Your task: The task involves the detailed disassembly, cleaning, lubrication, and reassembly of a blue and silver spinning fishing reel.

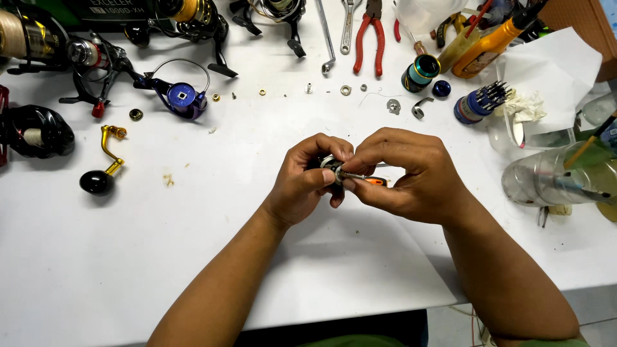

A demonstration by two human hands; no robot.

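The left hand (302,183) pinched a small dark reel part (332,166) between thumb and fingertips, holding it up off the white table (96,257) at mid-bench so it stayed steady, while the right hand (411,173) gripped a small orange-handled screwdriver (367,178), its tip pressed into the part. Loose washers (346,90) lay in a row beyond, kept in order. Red pliers (369,35), a blue reel body (183,96) and a gold handle (106,160) surrounded them.
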